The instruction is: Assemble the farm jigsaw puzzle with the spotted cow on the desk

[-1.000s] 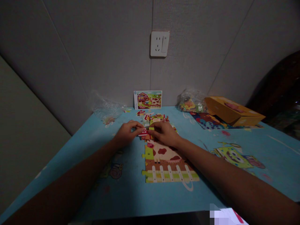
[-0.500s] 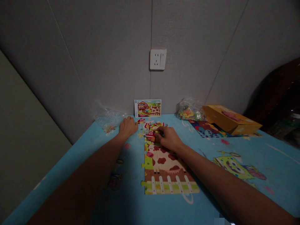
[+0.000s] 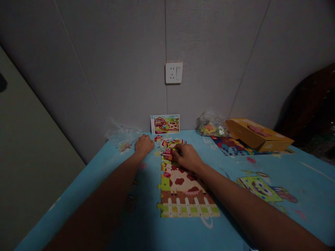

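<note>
My right hand [image 3: 188,157] is closed, thumb and fingers pinching a red puzzle piece [image 3: 168,152] with a white-crossed barn door on it. That piece is at the upper edge of a partly joined jigsaw puzzle [image 3: 187,193] showing a spotted cow and a white fence. My left hand [image 3: 144,144] rests on the table with its fingers curled in; whatever may be under them is hidden. Beside its fingertips lies a small red puzzle piece [image 3: 158,138]. Several loose pieces [image 3: 172,142] lie above the joined part, partly covered by my right hand.
A picture card [image 3: 165,124] of the farm scene leans against the wall. Left stands a clear plastic bag [image 3: 121,135]; right, a bag of puzzle pieces [image 3: 211,125] and a yellow box [image 3: 258,134] on a colourful sheet [image 3: 227,148]. The blue tablecloth [image 3: 235,216] has cartoon prints.
The view has tilted up slightly and shifted. My right hand stays at the upper edge of the puzzle with the red piece; my left hand stays in about the same place.
</note>
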Tool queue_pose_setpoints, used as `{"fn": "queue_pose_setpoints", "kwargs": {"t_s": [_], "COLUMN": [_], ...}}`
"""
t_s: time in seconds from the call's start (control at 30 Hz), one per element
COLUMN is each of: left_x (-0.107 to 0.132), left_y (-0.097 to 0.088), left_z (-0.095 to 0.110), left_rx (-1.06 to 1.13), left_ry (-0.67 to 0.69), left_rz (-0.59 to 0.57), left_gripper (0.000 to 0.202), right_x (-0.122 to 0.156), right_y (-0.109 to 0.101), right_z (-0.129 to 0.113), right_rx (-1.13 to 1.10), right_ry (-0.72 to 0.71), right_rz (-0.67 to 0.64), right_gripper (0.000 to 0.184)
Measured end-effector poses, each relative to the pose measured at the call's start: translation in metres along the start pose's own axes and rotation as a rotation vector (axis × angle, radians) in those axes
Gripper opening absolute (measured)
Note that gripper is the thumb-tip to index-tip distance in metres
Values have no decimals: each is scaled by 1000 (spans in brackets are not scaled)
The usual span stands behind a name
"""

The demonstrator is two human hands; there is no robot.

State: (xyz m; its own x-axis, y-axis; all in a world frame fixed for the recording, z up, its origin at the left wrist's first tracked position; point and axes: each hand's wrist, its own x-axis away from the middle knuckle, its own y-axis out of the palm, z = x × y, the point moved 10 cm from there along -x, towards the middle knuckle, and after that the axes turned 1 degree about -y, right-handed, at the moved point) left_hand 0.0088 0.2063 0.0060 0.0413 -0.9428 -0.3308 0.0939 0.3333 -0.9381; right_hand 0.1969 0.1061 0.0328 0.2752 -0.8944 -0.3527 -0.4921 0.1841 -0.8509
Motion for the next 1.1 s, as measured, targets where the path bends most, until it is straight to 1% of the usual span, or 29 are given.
{"fn": "queue_pose_setpoints", "kwargs": {"t_s": [0.1, 0.2, 0.27, 0.33, 0.4, 0.47, 0.5, 0.53, 0.57, 0.6, 0.7, 0.77, 0.83, 0.9, 1.1], "left_x": [-2, -3, 3, 16, 34, 50, 55, 59, 61, 59, 51, 46, 44, 45, 51], "left_y": [-2, -6, -9, -13, -17, -23, -27, -34, -38, -37, -25, -20, -19, -21, -28], "left_z": [-1, 5, 9, 8, -1, -19, -28, -36, -40, -42, -41, -36, -30, -28, -30], "left_rx": [15, 44, 74, 115, 164, 191, 204, 241, 249, 232, 131, 109, 118, 127, 151], "left_ry": [13, 45, 60, 59, 40, -11, -26, -28, -3, 28, 68, 93, 117, 119, 92], "left_rz": [13, 29, 38, 40, 38, 47, 60, 104, 120, 95, -45, -96, -102, -96, -80], "left_gripper": [32, 34, 34, 33, 35, 44, 45, 42, 40, 41, 47, 43, 37, 36, 58], "right_x": [1, 2, 4, 5, 5, 5, 5, 5, 5, 5, 5, 6, 6, 6, 5], "right_y": [0, -1, -4, -7, -8, -9, -9, -9, -8, -8, -7, -7, -7, -6, -1], "right_z": [2, 2, 1, 0, 0, 0, 0, 0, 0, 0, 2, 3, 3, 2, 1], "right_rx": [28, 45, 59, 69, 78, 92, 100, 107, 114, 120, 141, 148, 150, 153, 141], "right_ry": [24, 29, 27, 24, 21, 23, 24, 26, 27, 29, 46, 52, 52, 51, 24], "right_rz": [-16, -19, -6, 1, 1, 6, 9, 11, 11, 9, 13, 9, -1, -8, -24], "right_gripper": [22, 24, 24, 25, 25, 24, 24, 24, 25, 25, 25, 25, 24, 24, 21]}}
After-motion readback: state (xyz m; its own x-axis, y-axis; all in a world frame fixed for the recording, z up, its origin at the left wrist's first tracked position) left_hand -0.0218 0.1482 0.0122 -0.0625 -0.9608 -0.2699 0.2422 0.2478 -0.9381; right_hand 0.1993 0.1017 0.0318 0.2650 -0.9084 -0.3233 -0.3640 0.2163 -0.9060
